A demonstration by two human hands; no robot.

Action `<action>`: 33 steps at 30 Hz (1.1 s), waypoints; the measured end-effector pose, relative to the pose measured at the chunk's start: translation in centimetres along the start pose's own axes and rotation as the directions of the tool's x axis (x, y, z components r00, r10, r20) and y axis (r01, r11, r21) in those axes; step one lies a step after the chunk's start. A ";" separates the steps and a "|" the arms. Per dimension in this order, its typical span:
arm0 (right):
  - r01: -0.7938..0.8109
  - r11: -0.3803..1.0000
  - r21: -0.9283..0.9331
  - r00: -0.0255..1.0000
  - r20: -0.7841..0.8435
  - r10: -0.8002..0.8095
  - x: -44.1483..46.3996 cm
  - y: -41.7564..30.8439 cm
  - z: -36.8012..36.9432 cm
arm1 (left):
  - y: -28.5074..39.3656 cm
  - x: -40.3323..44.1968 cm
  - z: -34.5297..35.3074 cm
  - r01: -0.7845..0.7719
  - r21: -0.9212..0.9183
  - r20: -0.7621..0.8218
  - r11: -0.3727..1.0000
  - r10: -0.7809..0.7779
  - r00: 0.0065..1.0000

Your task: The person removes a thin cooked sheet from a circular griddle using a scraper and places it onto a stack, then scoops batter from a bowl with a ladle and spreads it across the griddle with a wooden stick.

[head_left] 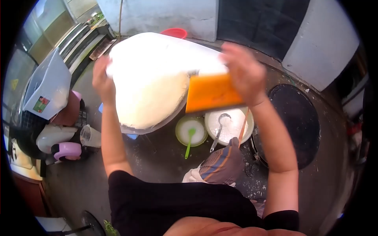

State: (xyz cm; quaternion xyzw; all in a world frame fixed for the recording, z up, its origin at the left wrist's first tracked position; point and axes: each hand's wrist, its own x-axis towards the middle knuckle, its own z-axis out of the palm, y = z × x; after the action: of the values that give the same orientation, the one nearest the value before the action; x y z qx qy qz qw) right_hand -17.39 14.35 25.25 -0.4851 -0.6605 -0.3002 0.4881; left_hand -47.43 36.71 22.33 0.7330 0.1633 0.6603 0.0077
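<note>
The white sheet (161, 55) spans between both hands, above a pale round (151, 104) — left hand (103, 80) pinching its edge, right hand (249, 74) gripping the orange board (212, 92).

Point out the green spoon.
In the head view, the green spoon is just below centre, dipped in the smaller bowl, immediately left of the larger bowl holding the metal ladle.

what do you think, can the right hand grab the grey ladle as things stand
Probably not: the right hand seems occupied with the orange board, though the grey ladle has its handle uncovered.
</note>
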 end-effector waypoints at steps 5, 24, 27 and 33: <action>-0.385 0.920 0.075 0.844 0.433 0.318 -9.3 -2.6 5.4 | -3.7 -15.9 -6.2 0.300 0.345 0.123 0.889 -0.360 0.925; -0.972 0.188 -0.139 0.202 -0.094 0.975 -25.8 8.9 -11.4 | -8.6 -18.6 -9.1 -0.042 0.945 0.269 0.325 -0.697 0.665; -0.849 -0.471 0.238 -0.446 0.153 0.882 -21.1 5.2 -8.9 | -5.0 -19.5 -5.1 0.152 0.790 0.389 0.593 -0.678 0.624; -0.520 -0.614 0.593 0.060 0.743 0.666 -20.0 2.4 0.5 | 13.9 -20.0 6.0 0.971 -0.235 0.933 0.040 -0.273 0.237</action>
State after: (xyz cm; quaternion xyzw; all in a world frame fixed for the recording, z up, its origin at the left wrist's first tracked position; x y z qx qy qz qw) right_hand -14.30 8.68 6.20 -0.3578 -0.1008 0.5583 0.7417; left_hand -39.88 19.81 5.45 0.6114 0.1479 0.2190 0.7459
